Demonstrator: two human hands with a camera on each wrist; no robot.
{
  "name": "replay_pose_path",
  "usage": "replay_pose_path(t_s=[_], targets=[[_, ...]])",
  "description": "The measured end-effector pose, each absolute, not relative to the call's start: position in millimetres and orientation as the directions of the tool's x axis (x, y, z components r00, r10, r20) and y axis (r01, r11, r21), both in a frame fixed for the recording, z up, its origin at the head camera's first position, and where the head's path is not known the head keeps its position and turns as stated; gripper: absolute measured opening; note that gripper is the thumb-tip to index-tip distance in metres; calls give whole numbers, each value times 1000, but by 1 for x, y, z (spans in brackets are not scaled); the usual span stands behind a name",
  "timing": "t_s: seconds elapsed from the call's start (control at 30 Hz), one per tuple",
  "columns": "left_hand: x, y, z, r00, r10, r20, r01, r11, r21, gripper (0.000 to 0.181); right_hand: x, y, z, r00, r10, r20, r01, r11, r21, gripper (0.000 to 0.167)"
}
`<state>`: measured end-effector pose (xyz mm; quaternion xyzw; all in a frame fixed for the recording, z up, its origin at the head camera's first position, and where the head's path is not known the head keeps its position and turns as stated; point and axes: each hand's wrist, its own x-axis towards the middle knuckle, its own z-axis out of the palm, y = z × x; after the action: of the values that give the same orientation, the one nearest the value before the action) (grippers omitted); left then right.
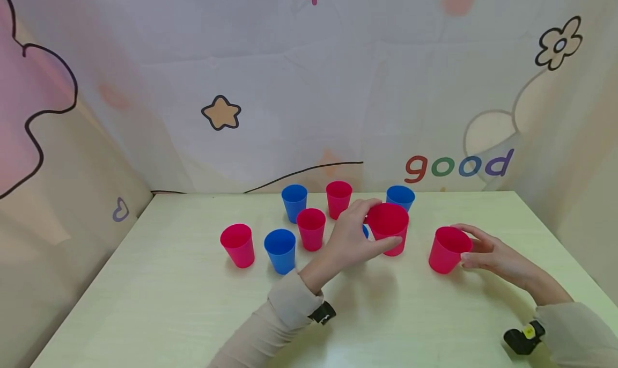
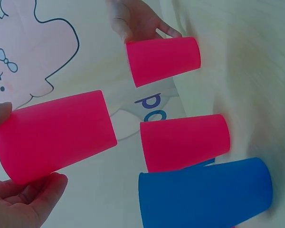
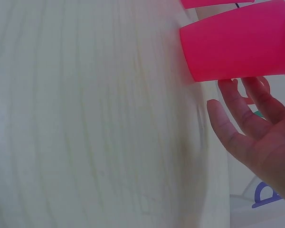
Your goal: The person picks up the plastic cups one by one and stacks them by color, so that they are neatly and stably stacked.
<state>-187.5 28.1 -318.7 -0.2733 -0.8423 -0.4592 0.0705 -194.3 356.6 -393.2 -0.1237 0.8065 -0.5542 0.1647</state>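
Observation:
My left hand holds a pink-red plastic cup by its sides, thumb nearest me and fingers at the far side. Both hand and cup are above the table, and the left wrist view shows the raised cup tilted. Over on the right, another pink-red cup stands at the fingertips of my right hand. In the right wrist view those loosely spread fingers meet only one side of the cup. A blue cup is mostly hidden behind my left hand.
Left of my left hand stand several cups, among them a pink-red one and a blue one. Farther back are a blue cup, a pink-red cup and another blue cup. A printed cloth hangs behind the table.

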Motion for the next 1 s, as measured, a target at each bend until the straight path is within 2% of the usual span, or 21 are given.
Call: replay_pose_path(t_s=[0.2,0.7,1.0], targets=[[-191,36,-316,-835,381,396,536,407,739,69,-196,358,-393,-921,-368,-126,-18,362,-932,59],[-205,65,-312,-797,347,494,587,257,768,61,-196,358,-392,-915,-387,-117,-32,357,-934,58],[-209,86,-318,-814,324,482,562,233,794,60,-195,361,-395,-909,-400,-120,-22,332,-943,58]])
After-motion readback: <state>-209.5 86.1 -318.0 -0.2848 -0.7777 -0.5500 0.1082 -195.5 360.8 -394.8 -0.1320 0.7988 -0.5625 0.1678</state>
